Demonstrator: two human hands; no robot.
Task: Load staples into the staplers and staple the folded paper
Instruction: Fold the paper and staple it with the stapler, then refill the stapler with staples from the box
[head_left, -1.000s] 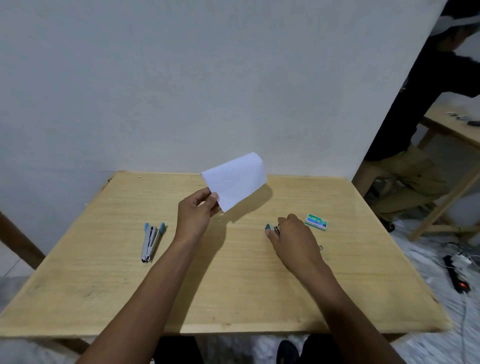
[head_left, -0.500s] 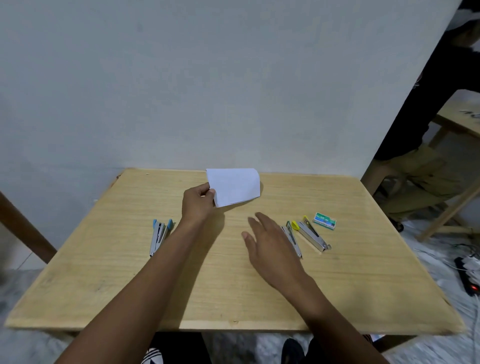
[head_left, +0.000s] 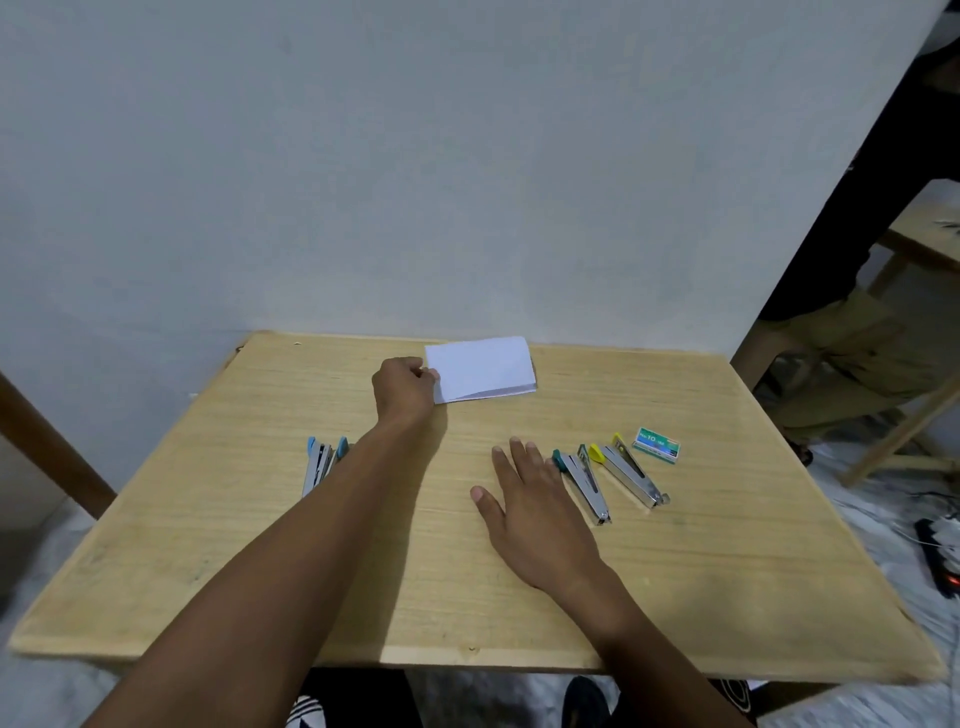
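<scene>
Upper centre: our left hand (head_left: 405, 389) pinches the folded paper's (head_left: 480, 368) left edge, we judge to park it clear | centre: right hand (head_left: 535, 499) flat, fingers straight, empty, just beside the teal stapler (head_left: 582, 480) | staple box (head_left: 656, 445) right, within reach for loading

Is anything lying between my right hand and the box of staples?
Yes. Two staplers lie between the right hand and the staple box: the teal-tipped stapler right beside the hand, then the yellow-tipped stapler, next to the box.
</scene>
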